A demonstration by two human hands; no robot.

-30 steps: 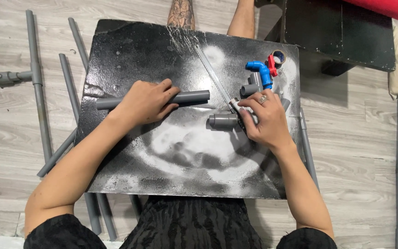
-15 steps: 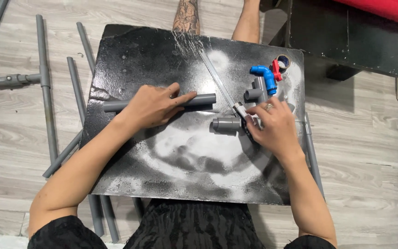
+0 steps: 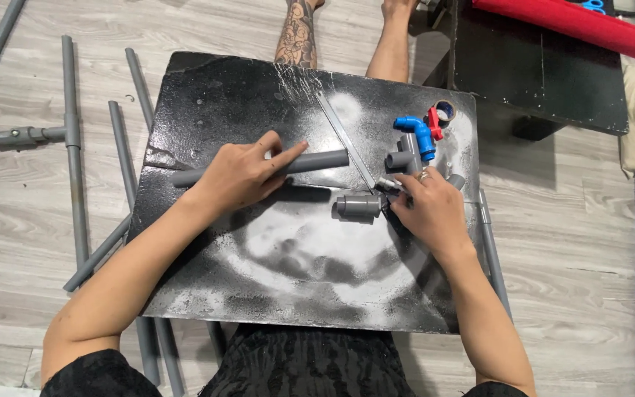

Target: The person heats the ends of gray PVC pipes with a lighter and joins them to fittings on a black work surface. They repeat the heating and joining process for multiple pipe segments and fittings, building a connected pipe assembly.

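Gripping a grey pipe (image 3: 310, 162) that lies across the black worktop (image 3: 207, 110), the left hand (image 3: 240, 176) clasps it — the right hand (image 3: 428, 209) pinches a small grey fitting (image 3: 360, 206) just beside it.

No pkgs, no labels, no signs — no screens.

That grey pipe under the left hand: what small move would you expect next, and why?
Probably a slide to the right, toward the short grey fitting. The left hand lies on the grey pipe on the black board, while the right hand steadies the fitting, its open end toward the left, just below the pipe's free end.
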